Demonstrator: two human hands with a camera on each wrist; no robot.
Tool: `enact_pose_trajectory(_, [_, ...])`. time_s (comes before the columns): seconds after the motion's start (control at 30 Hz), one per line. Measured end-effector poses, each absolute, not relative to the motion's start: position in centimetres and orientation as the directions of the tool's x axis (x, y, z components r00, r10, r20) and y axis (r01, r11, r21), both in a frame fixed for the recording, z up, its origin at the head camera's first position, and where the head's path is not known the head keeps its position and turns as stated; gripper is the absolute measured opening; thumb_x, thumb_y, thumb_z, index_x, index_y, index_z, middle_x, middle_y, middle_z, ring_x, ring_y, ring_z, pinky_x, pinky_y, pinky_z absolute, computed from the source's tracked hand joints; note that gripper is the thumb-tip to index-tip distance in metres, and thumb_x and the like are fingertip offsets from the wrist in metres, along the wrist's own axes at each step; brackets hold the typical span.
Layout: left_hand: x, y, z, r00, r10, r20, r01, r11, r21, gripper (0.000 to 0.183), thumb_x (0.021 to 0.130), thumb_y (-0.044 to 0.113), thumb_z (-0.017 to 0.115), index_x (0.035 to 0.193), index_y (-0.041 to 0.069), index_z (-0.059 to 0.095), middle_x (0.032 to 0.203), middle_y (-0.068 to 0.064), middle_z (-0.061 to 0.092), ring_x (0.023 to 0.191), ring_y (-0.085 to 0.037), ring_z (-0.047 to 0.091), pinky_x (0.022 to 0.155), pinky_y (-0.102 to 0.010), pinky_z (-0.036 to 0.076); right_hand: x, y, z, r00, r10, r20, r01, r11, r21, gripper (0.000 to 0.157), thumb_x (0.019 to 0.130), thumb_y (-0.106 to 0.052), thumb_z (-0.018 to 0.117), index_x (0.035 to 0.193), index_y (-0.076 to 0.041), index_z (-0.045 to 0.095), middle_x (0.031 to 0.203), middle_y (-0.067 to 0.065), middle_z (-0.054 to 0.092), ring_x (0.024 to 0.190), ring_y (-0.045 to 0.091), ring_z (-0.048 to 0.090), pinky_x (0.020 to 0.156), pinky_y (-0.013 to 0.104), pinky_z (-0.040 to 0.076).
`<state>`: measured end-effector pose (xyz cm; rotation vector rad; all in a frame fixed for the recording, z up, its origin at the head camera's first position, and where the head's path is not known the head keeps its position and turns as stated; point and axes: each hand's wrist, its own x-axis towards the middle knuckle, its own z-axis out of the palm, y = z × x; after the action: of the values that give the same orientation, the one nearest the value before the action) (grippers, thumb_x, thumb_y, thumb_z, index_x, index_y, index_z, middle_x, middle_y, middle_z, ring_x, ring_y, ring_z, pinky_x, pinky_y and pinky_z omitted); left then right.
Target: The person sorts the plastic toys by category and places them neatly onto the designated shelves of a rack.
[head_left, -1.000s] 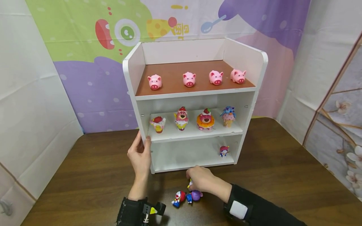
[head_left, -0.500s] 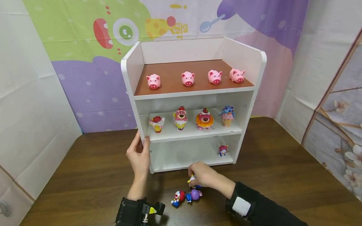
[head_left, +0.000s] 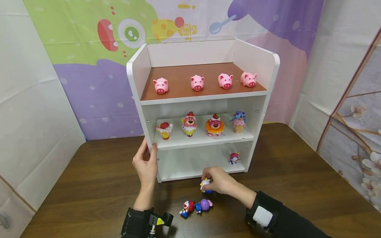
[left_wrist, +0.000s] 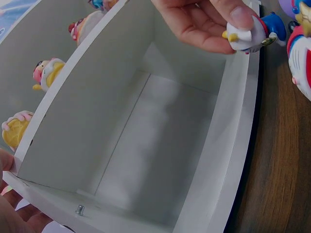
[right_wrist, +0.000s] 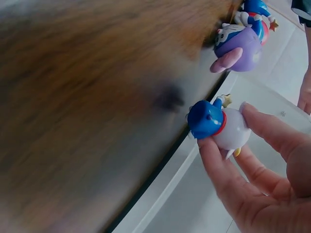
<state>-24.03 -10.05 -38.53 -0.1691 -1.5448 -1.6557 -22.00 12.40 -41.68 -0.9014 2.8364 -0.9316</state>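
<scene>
My right hand (head_left: 221,180) pinches a small figurine (right_wrist: 232,128) with a white rounded head, blue body, red collar and a gold star, held above the table just in front of the shelf unit. With thumb in front and fingers behind, my left hand (head_left: 146,167) grips the left side panel of the white shelf unit (head_left: 205,144). On the table nearby lie a red-headed figurine (head_left: 187,208) and a purple-headed figurine (head_left: 204,205), both with blue parts. A red-hatted figurine (head_left: 234,158) stands at the right of the bottom shelf.
Several pink pigs (head_left: 197,82) line the brown top shelf. On the middle shelf stand an ice-cream figure (head_left: 165,131), a bear in a cup (head_left: 189,124), a bear with an orange ring (head_left: 214,125) and a blue-topped cone (head_left: 238,122). A printed cloth (head_left: 98,92) hangs behind.
My right hand has lifted the white-headed figurine off the table and brought it slightly right and nearer the shelf unit. My left hand stays on the side panel.
</scene>
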Motion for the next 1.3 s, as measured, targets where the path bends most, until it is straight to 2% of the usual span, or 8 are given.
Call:
enact_pose_trajectory(0.37, [-24.0,-10.0,-38.4,-0.634,-0.471,0.613,0.648,0.108,0.754,0.035,0.08,-0.003,0.056,0.115,-0.003,0.056,0.113,-0.027,0.056,0.096,-0.026,0.055,0.075,-0.014,0.048,-21.6,14.3,-41.9,-0.824,-0.545,0.157,-0.517,0.607,-0.603,0.027,0.06,-0.012,0.078,0.073,-0.008,0.055,0.065,0.0,0.063,0.059,0.005,0.049,0.054,0.021,0.045])
enact_pose_trajectory(0.63, [-23.8,-9.9,-38.2,-0.638,-0.473,0.608,0.643,0.106,0.758,0.036,0.08,-0.003,0.056,0.115,-0.003,0.056,0.113,-0.027,0.056,0.095,-0.027,0.055,0.074,-0.012,0.048,-21.2,14.7,-41.9,-0.814,-0.561,0.152,-0.539,0.629,-0.56,0.029,0.06,-0.014,0.078,0.079,-0.007,0.058,0.069,0.001,0.064,0.062,0.006,0.051,0.056,0.023,0.045])
enact_pose_trajectory(0.8, [-23.9,-10.0,-38.3,-0.638,-0.475,0.606,0.637,0.117,0.762,0.035,0.08,-0.002,0.056,0.115,-0.003,0.056,0.112,-0.026,0.057,0.095,-0.025,0.056,0.074,-0.012,0.048,-20.8,14.5,-41.2,-0.845,-0.505,0.175,-0.518,0.694,-0.499,0.033,0.065,-0.023,0.077,0.087,-0.005,0.061,0.076,0.005,0.064,0.069,0.013,0.053,0.061,0.031,0.049])
enact_pose_trajectory(0.9, [-24.0,-10.0,-38.4,-0.642,-0.473,0.603,0.633,0.118,0.765,0.035,0.08,-0.002,0.056,0.115,-0.003,0.056,0.112,-0.026,0.057,0.096,-0.025,0.055,0.074,-0.012,0.047,-20.4,14.1,-40.9,-0.864,-0.456,0.214,-0.501,0.736,-0.454,0.032,0.068,-0.027,0.074,0.085,-0.004,0.061,0.078,0.009,0.064,0.069,0.018,0.054,0.06,0.035,0.049])
enact_pose_trajectory(1.0, [-23.8,-10.0,-38.2,-0.645,-0.471,0.602,0.632,0.113,0.767,0.036,0.08,-0.003,0.056,0.115,-0.004,0.056,0.112,-0.027,0.057,0.096,-0.025,0.055,0.074,-0.011,0.047,-19.9,13.7,-40.8,-0.872,-0.424,0.245,-0.49,0.765,-0.419,0.032,0.069,-0.029,0.074,0.081,-0.002,0.06,0.074,0.011,0.064,0.062,0.016,0.051,0.054,0.034,0.047])
enact_pose_trajectory(1.13, [-22.9,-9.8,-37.3,-0.649,-0.465,0.602,0.632,0.111,0.767,0.036,0.079,-0.005,0.055,0.115,-0.009,0.054,0.112,-0.031,0.055,0.096,-0.029,0.055,0.073,-0.011,0.047,-19.4,13.1,-41.1,-0.876,-0.404,0.264,-0.48,0.788,-0.385,0.034,0.066,-0.03,0.075,0.075,-0.002,0.058,0.067,0.01,0.062,0.055,0.012,0.045,0.048,0.032,0.043])
enact_pose_trajectory(1.3, [-22.2,-9.5,-36.5,-0.656,-0.46,0.598,0.626,0.11,0.772,0.036,0.079,-0.007,0.053,0.115,-0.012,0.051,0.112,-0.033,0.054,0.097,-0.032,0.054,0.074,-0.012,0.048,-19.2,12.7,-41.6,-0.885,-0.392,0.25,-0.463,0.796,-0.391,0.033,0.063,-0.029,0.077,0.069,-0.005,0.056,0.062,0.005,0.056,0.054,0.011,0.043,0.046,0.032,0.041])
